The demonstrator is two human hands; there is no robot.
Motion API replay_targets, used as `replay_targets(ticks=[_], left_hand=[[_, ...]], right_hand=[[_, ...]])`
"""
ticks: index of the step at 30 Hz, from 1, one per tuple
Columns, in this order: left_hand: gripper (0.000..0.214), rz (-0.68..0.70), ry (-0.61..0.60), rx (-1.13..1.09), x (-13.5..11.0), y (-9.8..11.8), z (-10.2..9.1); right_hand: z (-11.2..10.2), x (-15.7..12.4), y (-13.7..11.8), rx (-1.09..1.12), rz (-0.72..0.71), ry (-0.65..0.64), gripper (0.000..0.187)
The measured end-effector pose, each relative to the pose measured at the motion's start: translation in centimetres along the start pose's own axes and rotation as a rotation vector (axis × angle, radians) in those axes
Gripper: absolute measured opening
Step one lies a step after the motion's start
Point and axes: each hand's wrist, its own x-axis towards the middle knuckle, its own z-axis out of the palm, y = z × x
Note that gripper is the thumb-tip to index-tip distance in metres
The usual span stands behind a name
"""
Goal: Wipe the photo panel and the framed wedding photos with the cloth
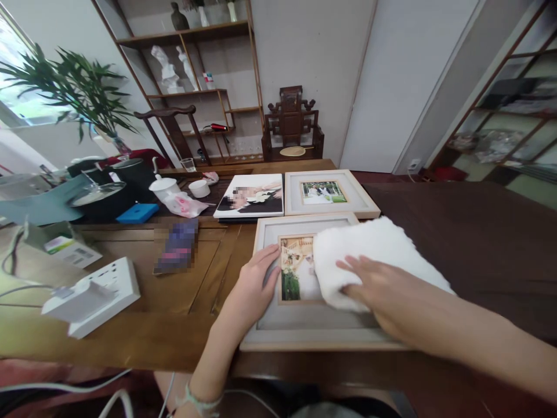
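A picture frame point(270, 319) with a light wood edge and grey mat lies flat near the table's front edge. Inside it is a small photo point(290, 283) with greenery and steps. My left hand point(257, 284) rests flat on the frame's left side, fingers stretched toward the photo. Over the frame's right part lies a fluffy white cloth point(383, 244). My right hand point(374, 284) grips the cloth's near edge, slightly blurred. The cloth covers part of the photo and the frame's right side.
Behind stand a second wood frame point(365, 200) and a photo panel point(250, 194). To the left are a white power strip point(111, 290), a blue box point(138, 213), a white teapot point(165, 188) and a blurred-out dark item point(177, 247). A carved chair point(292, 125) stands beyond the table.
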Motion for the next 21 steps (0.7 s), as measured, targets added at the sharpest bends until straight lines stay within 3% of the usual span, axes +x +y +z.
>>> replay_targets(ticks=[3, 6, 10, 15, 18, 21], left_hand=[[0.036, 0.009, -0.005, 0.007, 0.0, -0.1, 0.0], [0.037, 0.017, -0.019, 0.023, 0.0, -0.3, 0.0], [0.038, 0.031, -0.026, 0.026, 0.0, -0.5, 0.0], [0.038, 0.01, -0.056, 0.035, 0.2, -0.3, -0.4], [0.038, -0.005, -0.065, 0.032, 0.5, -0.2, -0.6], [0.037, 0.0, -0.057, 0.026, 0.8, -0.2, -0.7]], right_hand=[[-1.0, -1.8, -2.8, 0.103, -0.03, 0.023, 0.05], [-0.6, -1.6, -3.0, 0.21, 0.039, -0.013, 0.057], [1.6, 0.9, 0.8, 0.203, 0.159, 0.027, 0.056], [3.7, 4.0, 5.9, 0.093, 0.155, 0.122, 0.054], [4.3, 5.1, 6.9, 0.017, 0.096, 0.101, 0.053], [4.6, 5.1, 6.2, -0.037, 0.041, 0.067, 0.047]])
